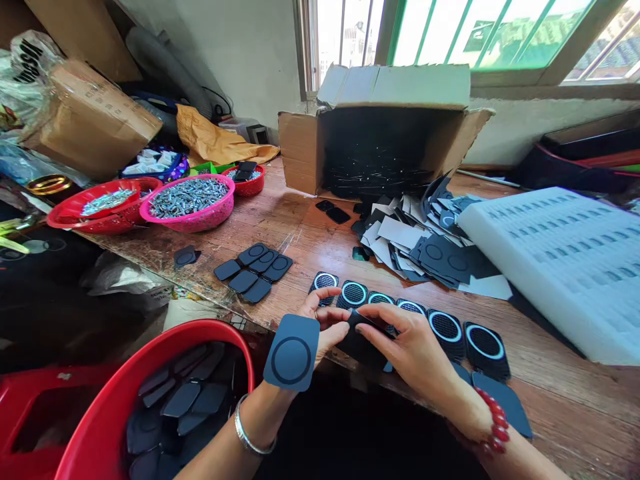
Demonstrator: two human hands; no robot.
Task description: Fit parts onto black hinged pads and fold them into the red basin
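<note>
My left hand (327, 327) and my right hand (405, 340) meet at the table's front edge, both closed on a dark flat piece (363, 340) between them. A dark rounded plate with a ring mark (291, 353) lies over my left wrist and the back of that hand. Just beyond my fingers runs a row of black pieces with pale rings (445, 327), partly hidden by my hands. Several dark plates (254, 270) lie grouped on the table to the left.
A red tub (90, 427) of dark plates stands at lower left. Pink (187, 223) and red baskets (63, 217) hold metal parts. An open carton (300, 150) stands behind loose sheets (400, 232). White foam (565, 267) lies at right.
</note>
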